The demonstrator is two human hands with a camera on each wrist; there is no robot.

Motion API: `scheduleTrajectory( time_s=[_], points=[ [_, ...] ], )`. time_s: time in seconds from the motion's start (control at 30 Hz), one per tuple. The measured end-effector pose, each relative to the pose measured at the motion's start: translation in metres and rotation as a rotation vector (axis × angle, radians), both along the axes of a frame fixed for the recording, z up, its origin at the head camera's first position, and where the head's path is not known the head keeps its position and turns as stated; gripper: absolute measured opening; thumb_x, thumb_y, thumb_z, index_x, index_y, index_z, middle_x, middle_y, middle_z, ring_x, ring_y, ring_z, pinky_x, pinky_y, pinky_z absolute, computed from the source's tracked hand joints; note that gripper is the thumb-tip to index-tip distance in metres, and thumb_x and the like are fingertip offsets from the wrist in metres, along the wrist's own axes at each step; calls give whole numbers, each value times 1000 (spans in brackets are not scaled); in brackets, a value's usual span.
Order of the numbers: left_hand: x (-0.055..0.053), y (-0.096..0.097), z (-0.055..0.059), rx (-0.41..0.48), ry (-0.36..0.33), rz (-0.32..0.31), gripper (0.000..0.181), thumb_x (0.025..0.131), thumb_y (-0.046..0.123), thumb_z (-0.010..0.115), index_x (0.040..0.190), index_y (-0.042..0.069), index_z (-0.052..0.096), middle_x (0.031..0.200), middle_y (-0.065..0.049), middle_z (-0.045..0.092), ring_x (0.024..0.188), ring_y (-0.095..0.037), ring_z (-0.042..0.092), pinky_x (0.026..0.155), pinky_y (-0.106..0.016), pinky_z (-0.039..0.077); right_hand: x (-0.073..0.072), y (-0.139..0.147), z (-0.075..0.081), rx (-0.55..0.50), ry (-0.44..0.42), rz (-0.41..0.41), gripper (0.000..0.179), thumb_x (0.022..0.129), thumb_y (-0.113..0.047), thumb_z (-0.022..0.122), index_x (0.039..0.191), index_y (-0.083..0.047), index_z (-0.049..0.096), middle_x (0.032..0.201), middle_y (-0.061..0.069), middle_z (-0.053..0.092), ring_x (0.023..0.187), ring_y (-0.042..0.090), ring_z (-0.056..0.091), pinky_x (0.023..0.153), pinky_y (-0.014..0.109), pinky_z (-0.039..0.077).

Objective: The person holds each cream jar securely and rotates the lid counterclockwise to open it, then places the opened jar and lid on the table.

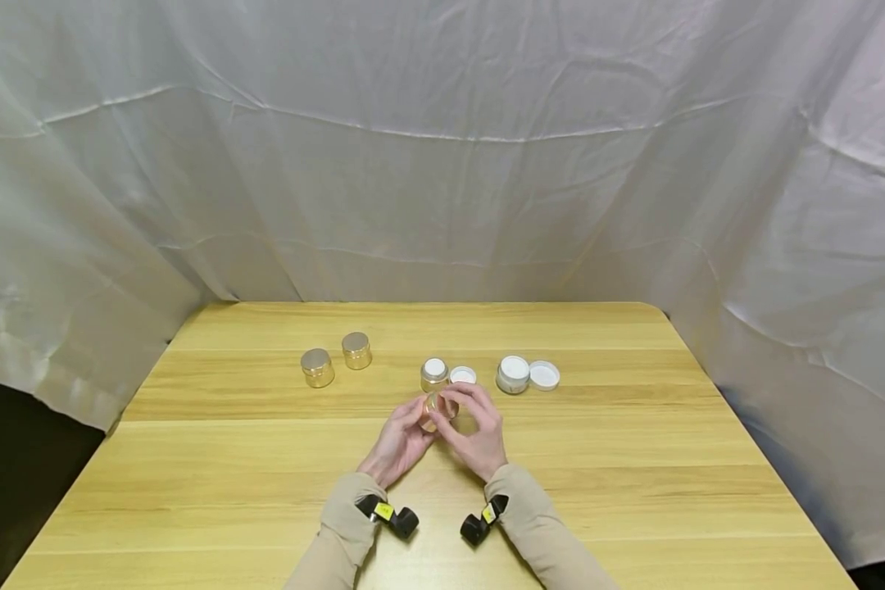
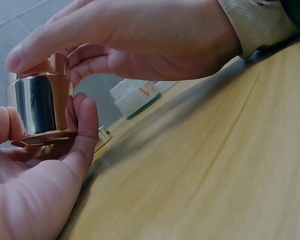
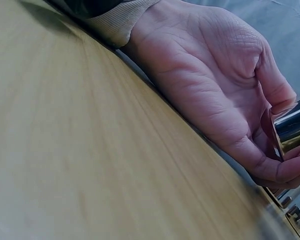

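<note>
Low over the table's front half, my left hand (image 1: 398, 449) holds a shiny gold jar (image 1: 429, 418), its thumb and fingers around the lower part in the left wrist view. From the other side my right hand (image 1: 481, 436) pinches the narrower end of the jar (image 2: 42, 102); the right wrist view has its thumb and fingers curled at a thin rim. The fingers hide much of that end, so I cannot tell whether a lid is on it. Just beyond the hands are a small gold jar (image 1: 435, 378) with a white top and a white disc-like lid (image 1: 463, 374).
Two capped gold jars (image 1: 318, 369) stand at the left on the wooden table (image 1: 229, 483). Further right is a pale jar (image 1: 513, 377) with a white top, with a white lid (image 1: 544, 375) lying against its side. Grey cloth (image 1: 442, 205) hangs behind the table's far edge.
</note>
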State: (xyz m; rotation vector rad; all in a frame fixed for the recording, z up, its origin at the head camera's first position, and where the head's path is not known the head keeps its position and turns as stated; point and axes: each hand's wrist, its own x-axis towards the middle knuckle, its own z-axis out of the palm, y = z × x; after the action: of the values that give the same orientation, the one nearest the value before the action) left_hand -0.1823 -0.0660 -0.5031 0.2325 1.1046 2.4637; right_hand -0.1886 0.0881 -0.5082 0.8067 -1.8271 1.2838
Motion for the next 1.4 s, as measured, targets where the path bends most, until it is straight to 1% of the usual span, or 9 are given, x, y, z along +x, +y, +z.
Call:
scheduleTrajectory(
  time_s=[0.13, 0.23, 0.43, 0.53, 0.67, 0.77, 0.97, 1.17, 1.4],
  points=[
    [0, 0, -1, -7, 0, 9, 51, 110, 13, 25, 152, -14, 15, 126, 2, 58, 118, -9, 58, 105, -22, 50, 9, -2, 15, 10, 13, 47, 38, 62, 18, 76, 99, 13, 69, 104, 33, 66, 95, 46, 64, 100, 34, 56],
    [-1, 0, -3, -16, 11, 13, 52, 110, 14, 27, 151, -15, 15, 125, 2, 59, 117, -9, 58, 104, -22, 50, 11, -3, 18, 5, 18, 44, 38, 62, 18, 75, 100, 14, 68, 105, 35, 65, 96, 48, 62, 103, 33, 54],
    [-1, 1, -3, -16, 17, 21, 52, 110, 14, 28, 152, -14, 18, 128, 0, 60, 120, -12, 58, 105, -25, 51, -2, -1, -2, -26, 48, -14, 40, 64, 8, 85, 102, 8, 71, 106, 32, 65, 100, 42, 62, 107, 24, 49],
    [0, 0, -3, -17, 7, 27, 48, 110, 14, 28, 150, -12, 25, 125, 0, 62, 117, -12, 59, 103, -25, 51, -6, 1, -8, -26, 53, 8, 39, 66, 6, 85, 102, 6, 73, 106, 29, 67, 100, 38, 64, 106, 22, 50],
    [1, 0, -3, -9, -3, 31, 37, 110, 14, 29, 139, 0, 45, 120, 1, 64, 114, -11, 58, 101, -25, 50, -7, 2, -9, -7, 58, 59, 35, 70, 10, 79, 104, 6, 72, 107, 28, 68, 102, 37, 65, 105, 26, 52],
    [1, 0, -2, -9, -9, 33, 33, 110, 14, 29, 134, 3, 50, 119, 2, 64, 113, -11, 58, 101, -25, 50, -6, 2, -7, 2, 51, 73, 36, 71, 10, 77, 106, 6, 71, 110, 30, 67, 104, 39, 65, 108, 28, 52],
    [0, 1, -3, -14, -1, 42, 41, 110, 15, 32, 144, -5, 40, 123, 1, 65, 118, -12, 60, 105, -29, 51, -5, 1, -8, -26, 22, 22, 43, 65, 6, 86, 105, 8, 70, 109, 31, 66, 102, 42, 64, 107, 25, 51],
    [-1, 1, -3, -9, 17, 30, 45, 110, 15, 30, 148, -9, 31, 122, 3, 66, 116, -10, 60, 103, -28, 52, -5, 1, -7, -29, 15, 14, 45, 64, 6, 87, 106, 7, 71, 108, 29, 67, 100, 40, 65, 106, 22, 51],
    [0, 0, -2, -6, 19, 29, 36, 110, 15, 30, 139, -2, 44, 120, 4, 65, 113, -10, 60, 102, -26, 51, -5, 1, -7, -4, 15, 45, 38, 67, 12, 80, 104, 7, 72, 108, 30, 68, 101, 41, 66, 106, 24, 51]
  ],
)
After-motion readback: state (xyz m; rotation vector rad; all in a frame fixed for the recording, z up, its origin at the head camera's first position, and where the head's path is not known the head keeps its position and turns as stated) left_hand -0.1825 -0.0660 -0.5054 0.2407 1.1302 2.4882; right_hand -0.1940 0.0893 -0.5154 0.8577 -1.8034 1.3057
